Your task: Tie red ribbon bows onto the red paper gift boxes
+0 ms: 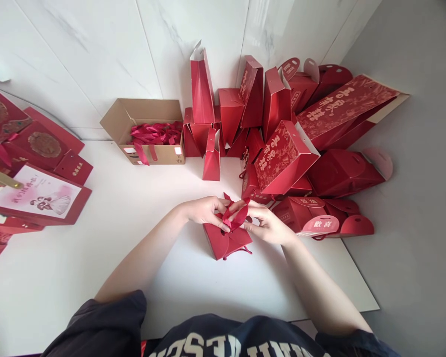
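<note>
A small red gift box (221, 244) rests on the white table in front of me, with a dark red cord at its near side. Above its top, a red ribbon (240, 216) is looped between my hands. My left hand (208, 210) pinches the ribbon from the left, thumb low near the box top. From the right, my right hand (265, 223) grips the ribbon's loop with bent fingers. The ribbon and fingers hide part of the box top.
A cardboard box (163, 154) of red ribbons stands at the back. Several red gift boxes (282, 163) are piled at the right by the grey wall (412, 208). A small red box (211, 163) stands behind my hands. Red bags and a printed card (37, 191) lie left.
</note>
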Tool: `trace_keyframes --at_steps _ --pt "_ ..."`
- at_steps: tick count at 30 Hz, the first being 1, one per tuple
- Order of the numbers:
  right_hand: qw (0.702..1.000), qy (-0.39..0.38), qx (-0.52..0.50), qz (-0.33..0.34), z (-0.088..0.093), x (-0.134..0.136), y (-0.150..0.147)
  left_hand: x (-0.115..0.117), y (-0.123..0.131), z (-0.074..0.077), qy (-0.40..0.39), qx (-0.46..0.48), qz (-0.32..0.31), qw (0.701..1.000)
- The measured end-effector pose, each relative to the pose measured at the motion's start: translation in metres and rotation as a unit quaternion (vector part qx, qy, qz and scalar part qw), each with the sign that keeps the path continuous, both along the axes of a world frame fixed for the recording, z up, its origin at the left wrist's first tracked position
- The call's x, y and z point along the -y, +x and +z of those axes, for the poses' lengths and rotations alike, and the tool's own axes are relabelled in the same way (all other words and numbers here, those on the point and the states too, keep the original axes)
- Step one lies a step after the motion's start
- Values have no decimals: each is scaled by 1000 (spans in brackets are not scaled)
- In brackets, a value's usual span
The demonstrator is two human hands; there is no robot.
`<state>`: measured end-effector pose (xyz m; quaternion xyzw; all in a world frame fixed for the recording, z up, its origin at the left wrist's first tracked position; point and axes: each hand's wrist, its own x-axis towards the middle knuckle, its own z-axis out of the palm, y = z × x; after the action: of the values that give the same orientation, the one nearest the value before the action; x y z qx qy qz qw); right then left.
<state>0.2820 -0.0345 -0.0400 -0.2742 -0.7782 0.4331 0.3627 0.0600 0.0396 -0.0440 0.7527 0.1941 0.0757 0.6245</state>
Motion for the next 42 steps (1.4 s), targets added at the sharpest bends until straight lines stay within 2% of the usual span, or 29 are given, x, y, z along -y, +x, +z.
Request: trace_keyframes --at_steps 5,8,11,14,17,21,25,31,36,42 --pt "999 -15 34 30 8 -11 4 1 0 -1 -9 -21 -14 1000" --pt "996 -30 40 73 14 -17 3 2 0 0 -12 -16 -15 1000" --pt "991 -51 27 118 18 -21 1 3 1 1 -6 -4 -19 1000" --pt "990 -54 -1 132 17 -22 -2 3 1 1 -9 0 -22 1000" --pt "990 -54 -7 129 14 -21 -3 2 0 -1 -16 0 -26 1000" --pt "991 -54 49 111 15 -23 -1 1 0 0 -14 10 -30 999" --pt "981 -48 104 154 21 -27 -2 2 1 2 -54 -5 -37 998" --pt "971 -68 199 115 33 -26 -7 2 0 -1 -63 -17 -25 998" --pt "976 -13 193 102 39 -25 -6 2 1 -1 -40 11 -35 999" --pt "984 -40 144 98 35 -26 -9 5 3 4 -46 23 -47 998"
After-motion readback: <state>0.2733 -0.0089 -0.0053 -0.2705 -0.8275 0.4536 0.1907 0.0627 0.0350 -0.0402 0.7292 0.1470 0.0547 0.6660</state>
